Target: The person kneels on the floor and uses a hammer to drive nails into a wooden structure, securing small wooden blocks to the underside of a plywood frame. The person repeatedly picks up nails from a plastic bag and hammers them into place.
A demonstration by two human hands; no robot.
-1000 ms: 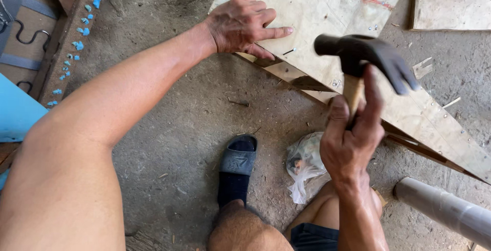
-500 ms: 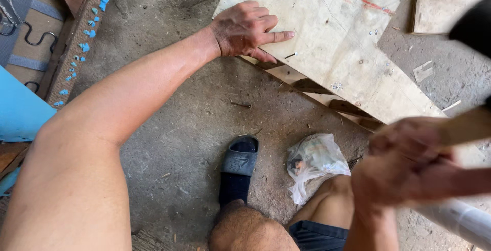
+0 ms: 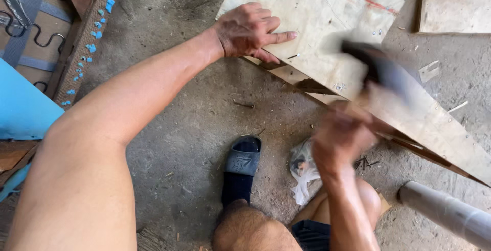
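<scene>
My left hand [image 3: 250, 30] presses flat on the near corner of a pale plywood board [image 3: 353, 10] that lies tilted on wooden battens. A small nail [image 3: 293, 55] stands in the board just beyond my fingertips. My right hand [image 3: 340, 138], blurred by motion, grips the wooden handle of a dark-headed hammer [image 3: 381, 69], whose head is over the board's lower edge. Both forearms reach in from the bottom of the head view.
Concrete floor. My foot in a dark sandal [image 3: 241, 172] and a crumpled clear plastic bag [image 3: 303, 169] lie below the board. A grey pipe [image 3: 450, 212] lies at bottom right, a second board [image 3: 455, 3] at top right, and a sprung furniture frame [image 3: 30, 21] at left.
The hammer was raised to the right half a second ago and has swung back down onto the board. My left hand has stayed pressed on the plywood.
</scene>
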